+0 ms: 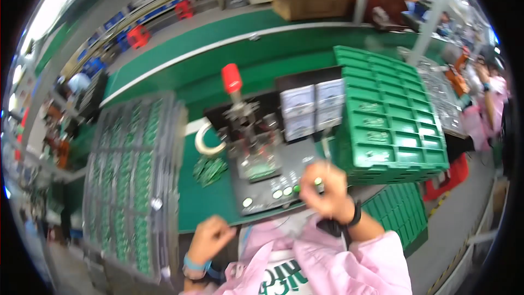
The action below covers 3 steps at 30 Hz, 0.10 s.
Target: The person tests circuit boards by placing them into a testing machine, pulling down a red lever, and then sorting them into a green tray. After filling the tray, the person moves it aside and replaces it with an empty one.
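Note:
My left hand (209, 239) hovers at the bench's front edge, fingers curled in toward the thumb, with nothing visible in them. Over the right end of a grey test fixture (256, 190) is my right hand (326, 190), its fingers bent into a pinch beside a small lit spot. Whether it holds anything small is hidden. The fixture carries a row of glowing round buttons (278, 193) and a toggle press with a red handle (232, 78). A green circuit board (263, 171) sits under the press. Left of it lie a tape roll (209, 139) and a heap of green boards (210, 171).
A grey tray (177, 186) of circuit boards in rows stands at the left. On the right is a green compartment crate (390, 114) with a few small boards in it. Labelled cards (297, 112) stand behind the fixture. An opened cardboard box (314, 0) sits beyond.

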Available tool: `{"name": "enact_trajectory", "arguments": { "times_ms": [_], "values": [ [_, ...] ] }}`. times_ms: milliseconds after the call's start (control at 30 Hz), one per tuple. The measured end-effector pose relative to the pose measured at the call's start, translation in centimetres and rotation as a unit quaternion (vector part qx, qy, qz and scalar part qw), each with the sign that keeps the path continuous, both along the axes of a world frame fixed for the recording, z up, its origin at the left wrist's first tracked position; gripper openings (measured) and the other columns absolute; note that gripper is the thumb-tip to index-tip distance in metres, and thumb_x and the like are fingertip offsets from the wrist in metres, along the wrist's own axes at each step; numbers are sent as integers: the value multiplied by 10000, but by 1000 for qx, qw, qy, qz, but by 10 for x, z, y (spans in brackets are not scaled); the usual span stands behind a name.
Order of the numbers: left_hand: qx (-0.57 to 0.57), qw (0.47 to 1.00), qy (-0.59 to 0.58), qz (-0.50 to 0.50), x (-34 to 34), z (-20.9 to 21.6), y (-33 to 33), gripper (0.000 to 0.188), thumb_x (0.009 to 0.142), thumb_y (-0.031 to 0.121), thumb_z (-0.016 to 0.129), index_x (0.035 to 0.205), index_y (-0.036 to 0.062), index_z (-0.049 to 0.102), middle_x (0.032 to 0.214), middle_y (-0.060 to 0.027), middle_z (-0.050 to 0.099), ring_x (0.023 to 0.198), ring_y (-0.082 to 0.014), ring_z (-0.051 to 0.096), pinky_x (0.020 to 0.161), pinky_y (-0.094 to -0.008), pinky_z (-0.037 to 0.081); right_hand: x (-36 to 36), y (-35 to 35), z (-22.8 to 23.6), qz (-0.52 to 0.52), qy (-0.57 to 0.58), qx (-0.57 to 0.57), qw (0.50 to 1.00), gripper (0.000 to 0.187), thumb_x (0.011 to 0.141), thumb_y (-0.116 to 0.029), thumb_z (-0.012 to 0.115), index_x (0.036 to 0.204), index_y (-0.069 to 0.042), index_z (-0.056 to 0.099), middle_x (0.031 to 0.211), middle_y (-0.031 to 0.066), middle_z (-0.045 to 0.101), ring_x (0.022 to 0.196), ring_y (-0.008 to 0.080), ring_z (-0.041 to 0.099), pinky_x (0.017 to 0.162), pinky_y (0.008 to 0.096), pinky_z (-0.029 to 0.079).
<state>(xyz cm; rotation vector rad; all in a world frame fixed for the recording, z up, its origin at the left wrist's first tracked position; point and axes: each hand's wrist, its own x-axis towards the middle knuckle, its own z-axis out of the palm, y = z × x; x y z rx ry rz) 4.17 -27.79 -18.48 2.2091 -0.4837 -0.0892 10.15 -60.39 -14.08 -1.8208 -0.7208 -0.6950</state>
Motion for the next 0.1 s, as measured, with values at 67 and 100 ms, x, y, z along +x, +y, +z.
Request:
{"name": "enact_trajectory", "arguments": {
  "times_ms": [67, 100],
  "values": [
    [34, 977, 207, -45, -29, -11, 11, 113, 809, 135, 729, 811, 32, 682, 726, -97, 632, 692, -216, 614, 623, -307, 479, -52, -28, -43, 160, 246, -46, 955, 76, 824, -83, 683, 813, -26, 633, 751, 91, 647, 646, 204, 614, 621, 330, 498],
    [26, 976, 201, -74, -58, -42, 40, 113, 809, 135, 729, 811, 32, 682, 726, -97, 632, 692, -216, 614, 623, -307, 479, -77, -40, -64, 177, 415, -97, 887, 122, 895, -126, 619, 874, -6, 632, 778, 122, 648, 677, 228, 609, 661, 339, 499]
  ]
}}
